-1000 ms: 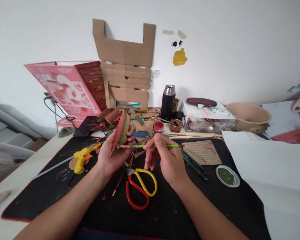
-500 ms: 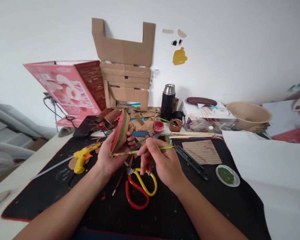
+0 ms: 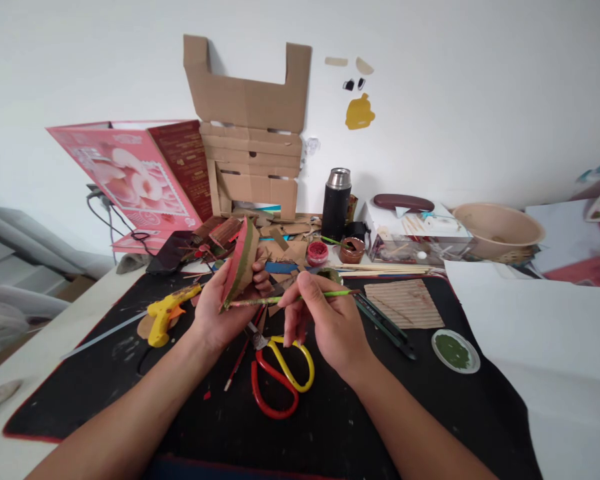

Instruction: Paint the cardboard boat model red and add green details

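Observation:
My left hand (image 3: 214, 305) is closed around a cardboard piece (image 3: 246, 263) shaped like a thin wedge. One side of the piece is pinkish red, a dark green stripe runs along it, and the rest is bare brown. In a pinch, my right hand (image 3: 335, 327) holds a slim paintbrush (image 3: 263, 301) with a green, paint-smeared handle. The bristle end points left and meets the lower tip of the cardboard piece; whether it touches is hard to see. Scissors (image 3: 275, 373) with one red and one yellow handle lie below the hands.
A yellow glue gun (image 3: 165, 313) lies at left on the black mat (image 3: 105, 393). To the right are a utility knife (image 3: 385, 327), corrugated cardboard (image 3: 405, 303) and a lid with green paint (image 3: 454, 351). Behind stand paint jars (image 3: 317, 253) and a black thermos (image 3: 335, 210).
My right hand and the paintbrush have shifted slightly right, the brush tip staying by the lower end of the cardboard piece. My left hand has barely moved.

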`<state>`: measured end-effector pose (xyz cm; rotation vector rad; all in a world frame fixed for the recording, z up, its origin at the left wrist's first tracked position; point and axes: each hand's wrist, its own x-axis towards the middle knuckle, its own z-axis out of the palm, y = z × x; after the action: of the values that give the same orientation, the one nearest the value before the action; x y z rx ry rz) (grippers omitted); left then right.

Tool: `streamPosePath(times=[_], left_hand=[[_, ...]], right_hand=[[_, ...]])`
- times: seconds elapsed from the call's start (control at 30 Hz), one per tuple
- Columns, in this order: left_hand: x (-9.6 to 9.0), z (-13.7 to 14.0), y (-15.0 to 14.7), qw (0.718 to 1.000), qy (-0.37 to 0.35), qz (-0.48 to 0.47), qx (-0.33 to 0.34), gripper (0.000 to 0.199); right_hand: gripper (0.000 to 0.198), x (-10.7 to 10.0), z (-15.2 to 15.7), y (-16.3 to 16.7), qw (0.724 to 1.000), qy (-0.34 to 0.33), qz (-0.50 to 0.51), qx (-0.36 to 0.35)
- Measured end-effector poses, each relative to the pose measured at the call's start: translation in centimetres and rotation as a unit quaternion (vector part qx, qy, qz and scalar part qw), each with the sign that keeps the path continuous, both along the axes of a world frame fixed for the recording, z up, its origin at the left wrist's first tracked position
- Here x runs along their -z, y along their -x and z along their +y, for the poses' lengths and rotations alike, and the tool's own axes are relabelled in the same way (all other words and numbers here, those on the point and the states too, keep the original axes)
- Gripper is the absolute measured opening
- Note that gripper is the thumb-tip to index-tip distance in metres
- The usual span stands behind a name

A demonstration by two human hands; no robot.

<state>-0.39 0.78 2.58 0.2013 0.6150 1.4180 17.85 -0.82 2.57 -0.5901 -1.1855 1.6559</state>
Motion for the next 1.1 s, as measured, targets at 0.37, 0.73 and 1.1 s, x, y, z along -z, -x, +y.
streamPosePath(times=[0.37,0.73,1.1], left_hand=[[-0.32,-0.13,-0.23,1.000,0.017,-0.005,-0.007,0.039],[-0.14,-0.10,0.10,1.000,-0.008,-0.001,-0.007,0.040],[-0.40,-0.14,-0.25,1.000,0.012,-0.006,-0.013,0.045]], right_hand=[[0.059,0.20,0.09,0.02,1.000,0.001,-0.003,0.002],[0.059,-0.30,0.29,-0.19,0.999,-0.002,0.006,0.054],[0.063,0.16,-0.31,0.30,0.998,-0.005,-0.020,-0.052]])
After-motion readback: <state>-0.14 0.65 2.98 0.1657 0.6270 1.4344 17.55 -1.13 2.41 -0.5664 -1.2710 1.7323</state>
